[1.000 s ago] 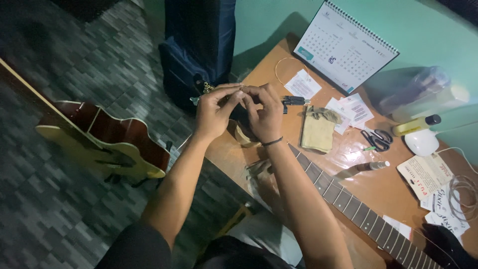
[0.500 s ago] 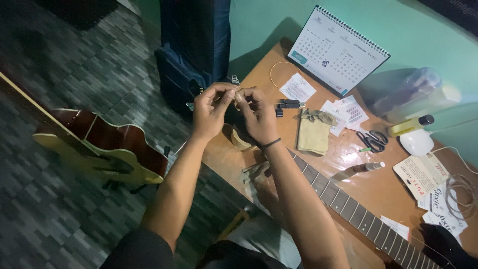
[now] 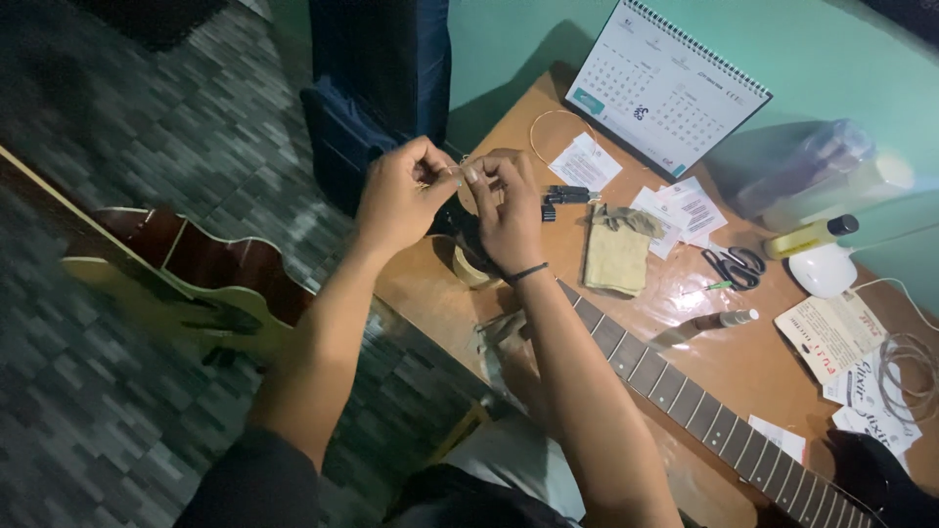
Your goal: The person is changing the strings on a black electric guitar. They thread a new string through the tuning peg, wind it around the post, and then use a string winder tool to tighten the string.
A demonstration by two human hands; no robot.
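My left hand (image 3: 396, 196) and my right hand (image 3: 509, 210) meet above the near corner of a brown wooden table (image 3: 743, 362). Both pinch the same small thin thing, which looks like a guitar string (image 3: 452, 174), between fingertips. It is too small and dim to make out fully. Under my right forearm a guitar neck (image 3: 675, 381) with frets runs across the table toward the lower right. Its headstock end is hidden behind my right wrist.
On the table lie a folded tan cloth (image 3: 616, 256), scissors (image 3: 734, 266), a desk calendar (image 3: 668, 86), paper slips, a small yellow bottle (image 3: 812, 235), coiled strings (image 3: 905, 362) and a roll of tape (image 3: 469, 266). Another guitar body (image 3: 186, 279) lies on the floor at left. A dark bag (image 3: 377, 88) stands behind.
My hands stay together, pinching the same thing. The view has shifted slightly, so the table and calendar sit a little lower and further left in the picture.
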